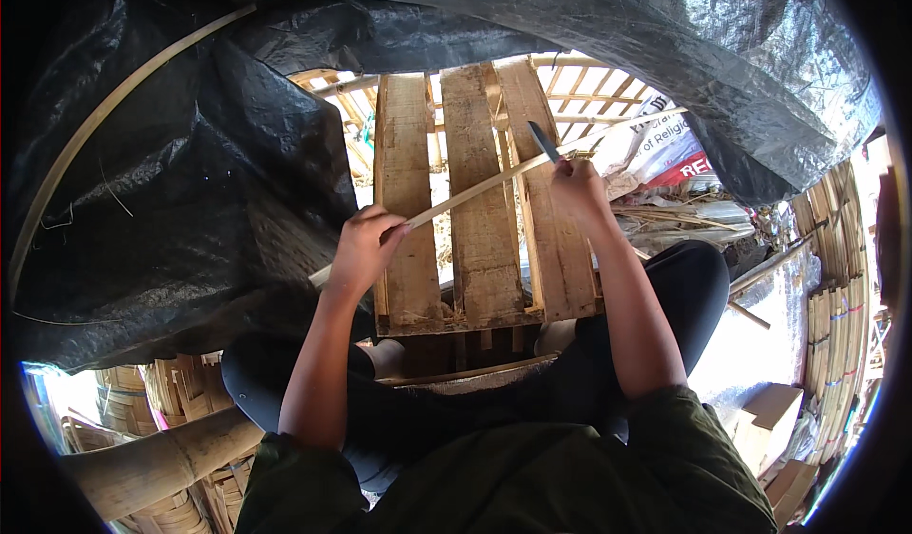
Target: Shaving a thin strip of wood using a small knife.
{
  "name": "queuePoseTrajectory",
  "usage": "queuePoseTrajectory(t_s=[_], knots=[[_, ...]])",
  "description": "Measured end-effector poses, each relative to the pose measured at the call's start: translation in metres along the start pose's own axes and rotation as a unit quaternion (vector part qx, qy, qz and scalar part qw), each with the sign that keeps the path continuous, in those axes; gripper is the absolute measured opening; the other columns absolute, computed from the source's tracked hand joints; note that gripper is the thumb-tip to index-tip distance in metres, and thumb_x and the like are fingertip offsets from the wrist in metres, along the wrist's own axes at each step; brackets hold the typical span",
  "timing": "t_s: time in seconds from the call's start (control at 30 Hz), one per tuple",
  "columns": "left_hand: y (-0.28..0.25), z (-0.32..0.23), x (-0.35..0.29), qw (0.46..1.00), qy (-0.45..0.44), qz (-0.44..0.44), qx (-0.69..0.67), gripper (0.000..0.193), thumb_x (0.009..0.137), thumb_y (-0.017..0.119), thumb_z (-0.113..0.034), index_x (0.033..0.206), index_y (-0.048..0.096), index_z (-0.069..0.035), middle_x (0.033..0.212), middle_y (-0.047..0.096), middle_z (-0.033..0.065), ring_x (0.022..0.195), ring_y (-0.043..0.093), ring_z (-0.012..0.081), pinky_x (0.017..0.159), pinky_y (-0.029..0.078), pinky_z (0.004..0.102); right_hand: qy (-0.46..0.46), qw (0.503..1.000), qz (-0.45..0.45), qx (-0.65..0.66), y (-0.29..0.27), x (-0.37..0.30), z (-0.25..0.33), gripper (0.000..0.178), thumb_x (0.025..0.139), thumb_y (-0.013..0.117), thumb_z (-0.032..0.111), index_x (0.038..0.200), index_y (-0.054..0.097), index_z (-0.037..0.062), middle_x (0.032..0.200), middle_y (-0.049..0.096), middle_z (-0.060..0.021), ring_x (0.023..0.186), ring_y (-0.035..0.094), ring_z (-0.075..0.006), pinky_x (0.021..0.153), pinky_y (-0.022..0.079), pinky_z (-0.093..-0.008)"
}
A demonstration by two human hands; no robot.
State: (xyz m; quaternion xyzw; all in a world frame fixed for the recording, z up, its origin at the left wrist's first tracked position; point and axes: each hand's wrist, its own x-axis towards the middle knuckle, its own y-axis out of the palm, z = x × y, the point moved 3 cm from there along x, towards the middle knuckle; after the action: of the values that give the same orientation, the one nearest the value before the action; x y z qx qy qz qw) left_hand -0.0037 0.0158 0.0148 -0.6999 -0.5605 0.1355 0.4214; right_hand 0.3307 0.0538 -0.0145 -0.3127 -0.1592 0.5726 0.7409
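A long, narrow, pale strip that looks like bamboo (pixel 484 186) slants across in front of me, from lower left to upper right. My left hand (pixel 359 247) is closed on its lower part, thumb and fingers pinching it. In my right hand (pixel 579 189) is a knife (pixel 543 141), its dark blade pointing up and left against the strip. The fingers wrap round the handle and hide most of it. Below both hands stands a rough wooden slatted bench (pixel 486 249), its planks separated by gaps, between my bent knees.
Black plastic sheeting (pixel 190 173) hangs at the left and overhead, with a long curved strip (pixel 90 125) on it. Bundled bamboo strips (pixel 834 334) stand at the right near a cardboard box (pixel 768 425). A thick bamboo pole (pixel 161 463) lies at lower left beside woven bamboo pieces (pixel 185 387).
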Motion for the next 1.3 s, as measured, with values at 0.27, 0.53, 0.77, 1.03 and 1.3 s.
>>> queuePoseTrajectory(t_s=[0.27, 0.53, 0.77, 1.03, 1.3], knots=[[0.004, 0.003, 0.007, 1.000, -0.015, 0.002, -0.021, 0.016, 0.077, 0.081, -0.010, 0.089, 0.074, -0.001, 0.072, 0.062, 0.0100, 0.061, 0.061, 0.0218, 0.057, 0.047, 0.0334, 0.073, 0.994, -0.016, -0.086, 0.004, 0.012, -0.017, 0.055, 0.099, 0.043, 0.042, 0.091, 0.068, -0.0072, 0.068, 0.067, -0.0244, 0.058, 0.069, -0.0363, 0.063, 0.056, -0.0436], [0.007, 0.005, 0.009, 0.996, -0.075, 0.023, -0.037, 0.017, 0.080, 0.080, -0.012, 0.083, 0.068, 0.000, 0.077, 0.062, 0.0109, 0.066, 0.063, 0.0257, 0.061, 0.049, 0.0357, 0.030, 0.991, -0.037, -0.127, 0.020, 0.009, -0.020, 0.050, 0.101, 0.043, 0.040, 0.089, 0.065, -0.0033, 0.058, 0.060, -0.0116, 0.047, 0.061, -0.0239, 0.045, 0.049, -0.0373], [0.010, 0.011, 0.005, 0.997, -0.067, 0.012, -0.031, 0.021, 0.078, 0.082, -0.011, 0.080, 0.065, 0.001, 0.074, 0.061, 0.0104, 0.062, 0.061, 0.0210, 0.059, 0.047, 0.0328, 0.088, 0.996, 0.030, -0.003, -0.004, 0.014, -0.007, 0.046, 0.100, 0.042, 0.035, 0.095, 0.065, -0.0054, 0.058, 0.058, -0.0108, 0.046, 0.061, -0.0225, 0.044, 0.048, -0.0400], [0.004, 0.006, 0.000, 0.995, -0.095, 0.031, -0.009, 0.022, 0.083, 0.077, -0.017, 0.082, 0.063, 0.000, 0.079, 0.062, 0.0117, 0.072, 0.063, 0.0284, 0.065, 0.049, 0.0383, 0.125, 0.991, 0.048, -0.005, 0.013, 0.010, 0.003, 0.047, 0.101, 0.047, 0.037, 0.086, 0.062, -0.0050, 0.057, 0.053, -0.0100, 0.050, 0.058, -0.0186, 0.042, 0.044, -0.0376], [0.009, 0.000, 0.009, 0.995, -0.089, 0.041, -0.019, 0.020, 0.083, 0.077, -0.016, 0.081, 0.063, -0.001, 0.078, 0.061, 0.0115, 0.070, 0.063, 0.0289, 0.064, 0.049, 0.0389, -0.001, 0.993, -0.007, -0.120, 0.019, 0.020, -0.014, 0.045, 0.102, 0.045, 0.035, 0.082, 0.058, -0.0035, 0.057, 0.053, -0.0058, 0.045, 0.055, -0.0164, 0.039, 0.044, -0.0337]])
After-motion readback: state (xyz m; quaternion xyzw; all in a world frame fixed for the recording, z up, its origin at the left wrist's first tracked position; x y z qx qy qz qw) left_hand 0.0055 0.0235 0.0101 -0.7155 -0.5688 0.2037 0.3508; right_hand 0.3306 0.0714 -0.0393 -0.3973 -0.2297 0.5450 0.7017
